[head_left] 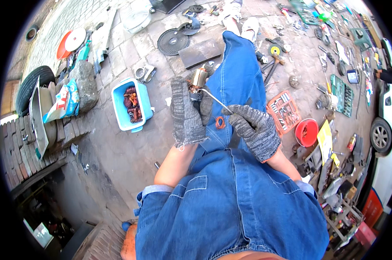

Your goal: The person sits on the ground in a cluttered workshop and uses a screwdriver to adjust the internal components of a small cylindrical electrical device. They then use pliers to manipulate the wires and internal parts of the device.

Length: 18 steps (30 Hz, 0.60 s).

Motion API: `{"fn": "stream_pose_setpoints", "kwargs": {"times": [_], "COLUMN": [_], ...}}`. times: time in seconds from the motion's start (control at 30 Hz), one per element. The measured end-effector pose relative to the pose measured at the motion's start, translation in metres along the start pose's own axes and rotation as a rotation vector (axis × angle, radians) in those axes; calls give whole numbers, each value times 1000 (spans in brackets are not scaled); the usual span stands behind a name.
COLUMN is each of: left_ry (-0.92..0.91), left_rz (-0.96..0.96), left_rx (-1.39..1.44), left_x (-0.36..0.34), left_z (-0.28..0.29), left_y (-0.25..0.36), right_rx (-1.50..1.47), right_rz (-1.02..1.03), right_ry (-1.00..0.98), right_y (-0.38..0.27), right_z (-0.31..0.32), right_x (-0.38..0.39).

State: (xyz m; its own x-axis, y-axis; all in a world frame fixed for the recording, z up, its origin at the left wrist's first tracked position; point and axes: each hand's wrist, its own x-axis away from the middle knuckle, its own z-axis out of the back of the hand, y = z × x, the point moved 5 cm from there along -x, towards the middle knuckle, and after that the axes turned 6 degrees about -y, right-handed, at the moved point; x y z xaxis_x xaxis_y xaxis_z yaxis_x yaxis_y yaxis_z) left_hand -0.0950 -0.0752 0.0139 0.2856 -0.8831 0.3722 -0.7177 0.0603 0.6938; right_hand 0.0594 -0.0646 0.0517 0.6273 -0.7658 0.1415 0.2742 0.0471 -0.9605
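Note:
Both my hands wear grey knitted gloves. My left hand is closed around a small motor armature with a metal core and copper windings, held over my thigh. Between the fingers of my right hand is a thin metal pick. Its far end reaches the near side of the armature, where the exact contact is hidden by glove and windings. A small loop of copper wire lies on my blue denim overalls between the two hands.
On the left stands a blue tub of copper scraps. To the right are an orange tool case, a red bucket, a green socket set and a hammer. A dark flat slab lies ahead, beside a round black grille.

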Motion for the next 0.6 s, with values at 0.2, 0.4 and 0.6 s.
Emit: {"fn": "stream_pose_setpoints", "kwargs": {"times": [0.2,0.4,0.6], "left_ry": [141,8,22], "left_rz": [-12,-181,26], "left_rx": [92,-302,193], "left_x": [-5,-10,-37], "left_z": [7,18,18], "left_y": [-1,15,-11], "right_rx": [45,128,128], "right_rz": [41,162,138], "right_ry": [80,2,129], "right_y": [7,27,17], "right_z": [-6,-19,1], "right_x": [-2,-18,-7]}}
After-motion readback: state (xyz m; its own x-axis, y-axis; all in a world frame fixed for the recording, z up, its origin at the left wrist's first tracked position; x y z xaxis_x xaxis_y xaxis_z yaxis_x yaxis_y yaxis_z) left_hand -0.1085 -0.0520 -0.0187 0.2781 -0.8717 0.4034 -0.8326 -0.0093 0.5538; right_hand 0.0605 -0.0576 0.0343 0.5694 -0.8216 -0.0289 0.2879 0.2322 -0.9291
